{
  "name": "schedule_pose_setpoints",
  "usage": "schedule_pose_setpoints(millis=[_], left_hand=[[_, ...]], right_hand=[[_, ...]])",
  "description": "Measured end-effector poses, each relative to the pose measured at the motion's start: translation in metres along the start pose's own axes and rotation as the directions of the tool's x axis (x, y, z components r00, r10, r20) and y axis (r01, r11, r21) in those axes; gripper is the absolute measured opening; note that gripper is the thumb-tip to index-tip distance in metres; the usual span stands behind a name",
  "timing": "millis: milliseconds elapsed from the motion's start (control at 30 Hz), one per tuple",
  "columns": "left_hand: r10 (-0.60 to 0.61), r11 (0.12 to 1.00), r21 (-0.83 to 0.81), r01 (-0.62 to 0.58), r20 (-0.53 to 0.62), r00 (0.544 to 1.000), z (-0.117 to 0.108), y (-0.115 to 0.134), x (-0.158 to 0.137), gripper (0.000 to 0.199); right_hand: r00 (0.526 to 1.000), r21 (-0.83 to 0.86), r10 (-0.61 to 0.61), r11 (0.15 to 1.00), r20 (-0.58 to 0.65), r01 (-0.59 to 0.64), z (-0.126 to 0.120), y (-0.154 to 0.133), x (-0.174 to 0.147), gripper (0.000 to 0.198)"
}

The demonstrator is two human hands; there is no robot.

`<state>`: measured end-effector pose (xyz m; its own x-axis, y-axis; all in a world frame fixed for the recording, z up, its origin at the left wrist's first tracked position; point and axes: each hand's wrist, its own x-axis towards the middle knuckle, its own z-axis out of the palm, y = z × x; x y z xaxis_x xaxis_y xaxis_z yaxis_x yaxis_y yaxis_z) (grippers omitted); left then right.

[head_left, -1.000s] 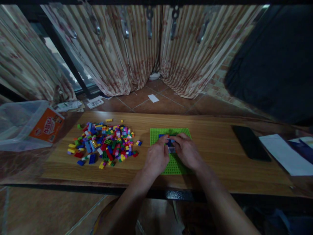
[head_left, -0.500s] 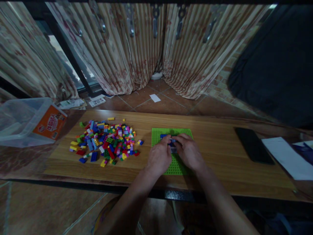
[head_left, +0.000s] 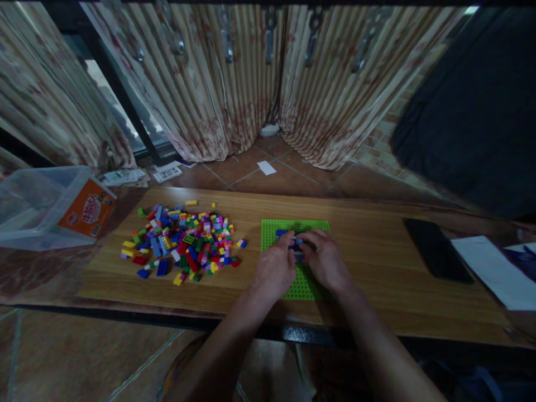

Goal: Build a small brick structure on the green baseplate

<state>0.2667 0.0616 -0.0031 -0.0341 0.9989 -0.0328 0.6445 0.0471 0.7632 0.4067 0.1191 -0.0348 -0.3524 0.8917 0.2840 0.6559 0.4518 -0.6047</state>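
A green studded baseplate (head_left: 304,290) lies on the wooden table, with blue building bricks (head_left: 281,233) on its far half. Over it my left hand (head_left: 274,267) and my right hand (head_left: 329,262) come together, fingertips almost meeting. Between the fingertips is a small light-blue brick (head_left: 298,241), pinched from both sides. Below it a greyish-purple piece (head_left: 298,257) shows partly. My fingers hide much of the bricks, so their full shape cannot be made out.
A large heap of mixed bricks (head_left: 184,240) spreads over the table's left side. Beyond it stands a clear plastic box (head_left: 46,209) with an orange label. A black phone-like slab (head_left: 435,248) and white paper (head_left: 486,271) lie to the right.
Both hands stay over the baseplate with the fingertips at the small light-blue brick. The whole view has shifted very slightly; nothing else visibly differs.
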Motion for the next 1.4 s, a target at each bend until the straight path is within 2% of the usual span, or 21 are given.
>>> schedule_pose_setpoints(millis=[300,500,667,767,867,967,1100,1400], left_hand=[[-0.012,1.000,0.008,0.012,0.012,1.000,-0.002,0.003,0.001,0.047],[-0.014,1.000,0.013,0.013,0.009,1.000,-0.003,0.003,0.000,0.048],[-0.004,1.000,0.006,0.004,0.000,1.000,-0.003,0.003,-0.001,0.047],[0.000,0.999,0.046,0.000,-0.018,1.000,-0.003,0.002,-0.001,0.044],[0.063,0.986,0.157,-0.056,-0.040,0.997,-0.001,-0.002,-0.001,0.044],[0.139,0.947,0.292,-0.136,0.009,0.990,0.003,-0.005,-0.002,0.045],[0.153,0.896,0.410,-0.171,0.075,0.985,0.007,-0.001,-0.004,0.044],[0.140,0.882,0.441,-0.167,0.092,0.986,0.008,0.004,-0.007,0.041]], right_hand=[[0.976,0.183,0.210,0.963,-0.059,-0.196,0.006,0.004,0.001,0.019],[0.962,0.277,0.268,0.929,-0.050,-0.244,0.003,0.006,0.001,0.021],[0.922,0.350,0.387,0.866,-0.020,-0.357,0.001,0.007,0.002,0.025],[0.924,0.277,0.379,0.895,-0.054,-0.351,0.003,0.003,0.004,0.021],[0.932,0.214,0.354,0.919,-0.082,-0.331,0.005,0.000,0.005,0.019],[0.933,0.210,0.350,0.922,-0.087,-0.326,0.005,0.001,0.005,0.018],[0.929,0.244,0.366,0.908,-0.059,-0.342,0.005,0.006,0.006,0.020],[0.934,0.244,0.354,0.912,-0.054,-0.331,0.006,0.011,0.005,0.022]])
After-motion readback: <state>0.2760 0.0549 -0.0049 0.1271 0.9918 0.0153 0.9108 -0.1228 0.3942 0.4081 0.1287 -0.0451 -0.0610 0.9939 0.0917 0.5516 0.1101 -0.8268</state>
